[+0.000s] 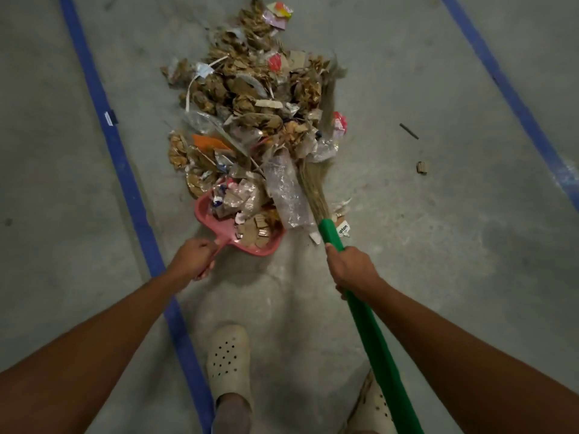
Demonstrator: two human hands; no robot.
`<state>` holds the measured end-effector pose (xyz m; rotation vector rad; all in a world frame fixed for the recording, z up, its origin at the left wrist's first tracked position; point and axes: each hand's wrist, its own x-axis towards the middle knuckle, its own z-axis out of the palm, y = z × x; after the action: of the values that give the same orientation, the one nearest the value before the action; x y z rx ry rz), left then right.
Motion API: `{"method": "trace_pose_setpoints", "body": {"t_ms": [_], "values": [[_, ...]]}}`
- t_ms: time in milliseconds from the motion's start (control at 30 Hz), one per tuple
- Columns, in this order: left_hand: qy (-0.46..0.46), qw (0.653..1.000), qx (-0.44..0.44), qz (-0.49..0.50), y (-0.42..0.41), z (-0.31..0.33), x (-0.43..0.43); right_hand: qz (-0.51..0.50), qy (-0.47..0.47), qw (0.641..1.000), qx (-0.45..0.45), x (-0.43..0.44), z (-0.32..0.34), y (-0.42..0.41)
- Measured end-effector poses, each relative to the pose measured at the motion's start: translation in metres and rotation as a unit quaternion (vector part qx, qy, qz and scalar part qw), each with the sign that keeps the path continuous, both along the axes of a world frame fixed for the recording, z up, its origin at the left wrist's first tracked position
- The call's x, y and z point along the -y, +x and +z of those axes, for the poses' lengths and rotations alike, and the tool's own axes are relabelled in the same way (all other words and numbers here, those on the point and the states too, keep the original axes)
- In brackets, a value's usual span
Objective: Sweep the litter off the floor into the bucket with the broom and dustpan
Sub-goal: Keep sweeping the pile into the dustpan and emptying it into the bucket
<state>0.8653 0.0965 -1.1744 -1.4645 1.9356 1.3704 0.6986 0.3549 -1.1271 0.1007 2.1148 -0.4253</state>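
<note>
A blue tape line [103, 120] runs along the floor on my left, carrying a small label [109, 118] too blurred to read. My left hand [192, 256] is curled round the handle of the pink dustpan [202, 213], which sits at the near end of the litter pile [250, 98], heaped with scraps. My right hand [352, 270] grasps the broom [376, 343] by its green handle, bristles against the pile's right edge. Beside the handle a white tag [343, 229] reads "ipton". Farther right lies a cardboard scrap [422, 167].
</note>
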Motion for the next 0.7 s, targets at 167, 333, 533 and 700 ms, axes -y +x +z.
{"method": "trace_pose_setpoints", "body": {"t_ms": [167,333,533,700], "values": [[0.015,0.999,-0.04,0.011,-0.021,-0.002,-0.029,0.028,0.01,0.999,0.021,0.009,0.007,0.026],[0.058,0.993,-0.077,0.061,-0.029,0.015,-0.058,0.052,0.026,0.998,0.027,-0.002,0.024,0.035],[0.106,0.989,-0.079,0.069,-0.027,0.064,-0.084,0.062,0.044,0.997,0.024,-0.036,0.069,0.033],[0.124,0.986,-0.091,0.057,-0.03,0.137,-0.095,0.074,0.046,0.996,-0.005,-0.065,0.138,0.028]]}}
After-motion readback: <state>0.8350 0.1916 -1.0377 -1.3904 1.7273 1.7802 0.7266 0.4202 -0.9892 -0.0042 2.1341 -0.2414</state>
